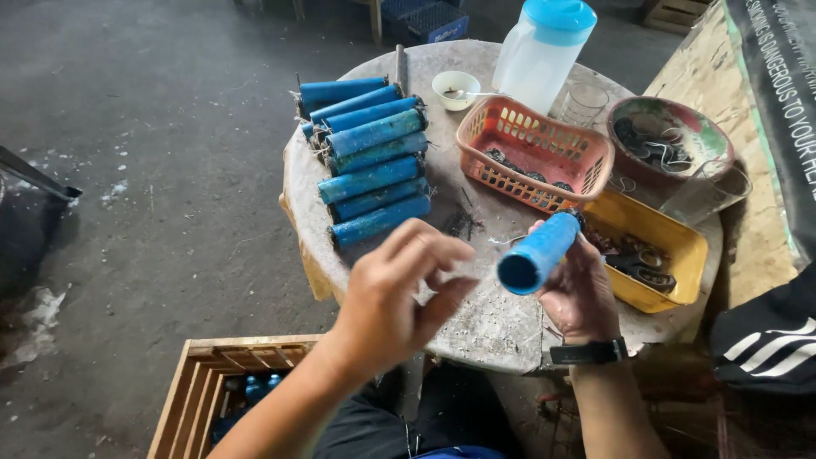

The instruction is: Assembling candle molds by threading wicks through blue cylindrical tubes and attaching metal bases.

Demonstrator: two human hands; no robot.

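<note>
My right hand (580, 293) grips a blue tube (537, 252) over the round stone table (493, 327), its open end pointing toward me. A black watch sits on that wrist. My left hand (393, 293) hovers just left of the tube's open end, fingers pinched together; whether they hold something small I cannot tell. A row of several similar blue tubes (370, 161) lies side by side on the table's left part, wires sticking out of their ends.
An orange plastic basket (534, 153), a yellow tray (659, 255) with dark metal parts, a painted bowl (667, 140), a glass (584, 104), a small white cup (456, 89) and a blue-lidded jug (544, 51) crowd the table's right side. A wooden crate (223, 391) stands on the concrete floor below left.
</note>
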